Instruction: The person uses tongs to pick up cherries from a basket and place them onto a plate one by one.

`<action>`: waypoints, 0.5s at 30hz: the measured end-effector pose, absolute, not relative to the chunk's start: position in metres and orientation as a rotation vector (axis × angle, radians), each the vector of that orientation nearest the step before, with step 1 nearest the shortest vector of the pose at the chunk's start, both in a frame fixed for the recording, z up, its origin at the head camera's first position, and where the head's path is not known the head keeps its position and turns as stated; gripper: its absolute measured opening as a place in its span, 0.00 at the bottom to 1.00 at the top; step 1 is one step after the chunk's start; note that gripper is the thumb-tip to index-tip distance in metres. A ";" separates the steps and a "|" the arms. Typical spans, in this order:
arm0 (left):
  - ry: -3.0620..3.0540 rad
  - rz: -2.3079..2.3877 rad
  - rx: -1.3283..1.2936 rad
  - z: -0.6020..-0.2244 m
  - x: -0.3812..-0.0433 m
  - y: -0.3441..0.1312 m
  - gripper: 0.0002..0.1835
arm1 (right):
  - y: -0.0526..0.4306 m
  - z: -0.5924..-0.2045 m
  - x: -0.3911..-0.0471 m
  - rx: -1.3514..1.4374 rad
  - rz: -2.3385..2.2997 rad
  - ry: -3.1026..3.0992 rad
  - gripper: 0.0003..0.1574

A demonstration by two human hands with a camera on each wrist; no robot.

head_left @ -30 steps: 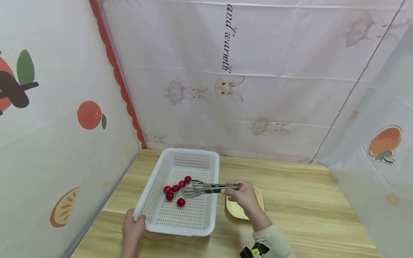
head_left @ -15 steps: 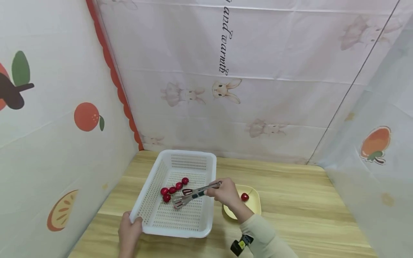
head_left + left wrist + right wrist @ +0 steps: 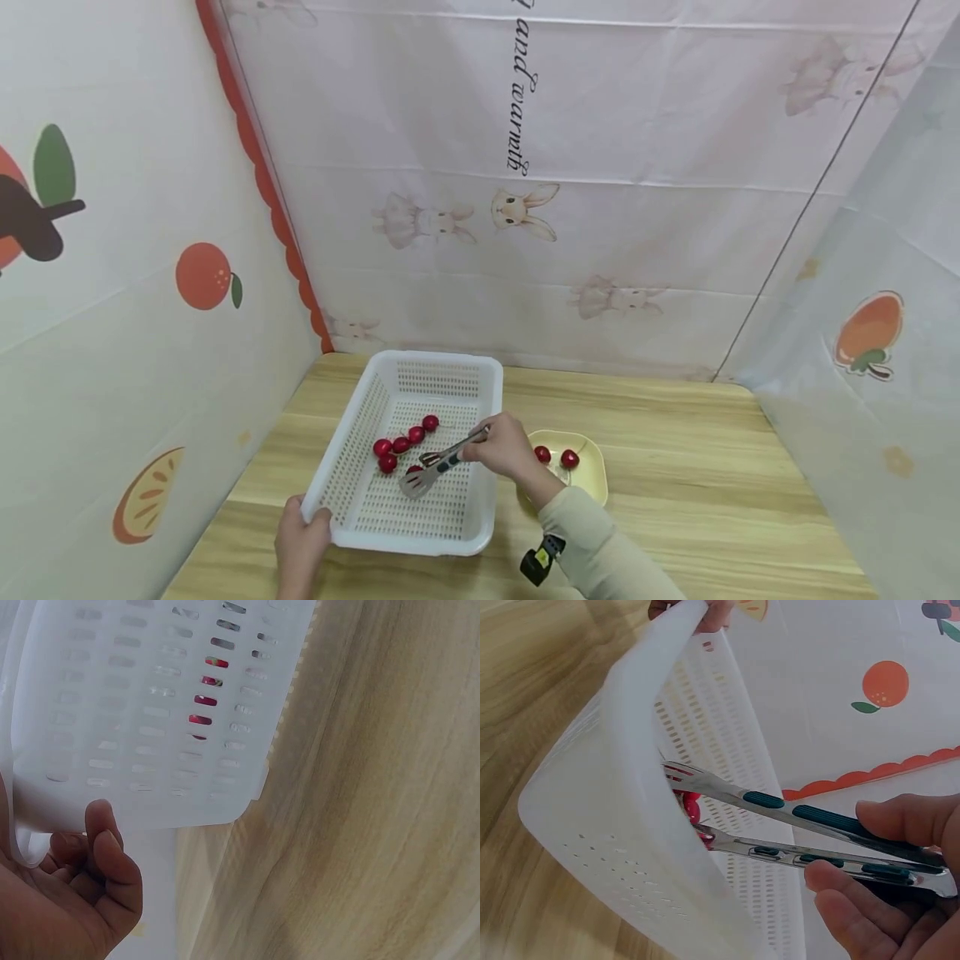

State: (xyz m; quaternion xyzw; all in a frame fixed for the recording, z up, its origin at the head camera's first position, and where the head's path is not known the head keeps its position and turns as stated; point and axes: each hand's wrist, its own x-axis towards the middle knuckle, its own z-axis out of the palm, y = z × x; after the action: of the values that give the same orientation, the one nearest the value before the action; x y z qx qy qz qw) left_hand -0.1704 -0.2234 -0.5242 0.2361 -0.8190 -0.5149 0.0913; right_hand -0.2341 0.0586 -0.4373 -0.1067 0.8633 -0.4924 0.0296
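Observation:
My left hand [image 3: 302, 533] grips the near left corner of a white perforated plastic basket [image 3: 491, 467]; its curled fingers [image 3: 124, 874] show at the rim in the left wrist view. Over the basket, my right hand [image 3: 504, 450] holds metal food tongs [image 3: 825, 821] with dark green grips. The tong heads reach inside, spread on either side of a red cherry [image 3: 413, 471]. Whether they touch it is hard to tell. Several more cherries [image 3: 401, 444] lie in a cluster farther left on the basket floor.
Right of the basket is a yellow plate [image 3: 596, 479], partly behind my right forearm, with two cherries [image 3: 570, 458] in view. All stand on a wooden table [image 3: 690, 483]. Printed fabric walls [image 3: 450, 317] rise at the back and both sides.
My right hand has moved left, bringing the tong heads around the separate cherry. The plate's cherries have come into view from behind the hand. My left hand keeps its hold on the basket corner.

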 end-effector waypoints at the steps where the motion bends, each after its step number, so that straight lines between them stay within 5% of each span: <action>1: -2.432 -1.525 0.693 -0.526 -0.170 -0.224 0.18 | 0.057 -0.438 -0.234 -0.338 -1.506 2.670 0.06; 15: -2.402 -1.447 0.656 -0.613 -0.201 -0.262 0.18 | 0.037 -0.412 -0.218 -0.512 -0.634 3.040 0.17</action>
State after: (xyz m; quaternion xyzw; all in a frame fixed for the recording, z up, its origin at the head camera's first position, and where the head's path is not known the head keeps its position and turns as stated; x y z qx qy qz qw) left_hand -0.2014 -0.2616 -0.6133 0.2258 -0.8270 -0.4981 0.1306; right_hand -0.2177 0.0371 -0.4119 -0.1626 0.9659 -0.2015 -0.0030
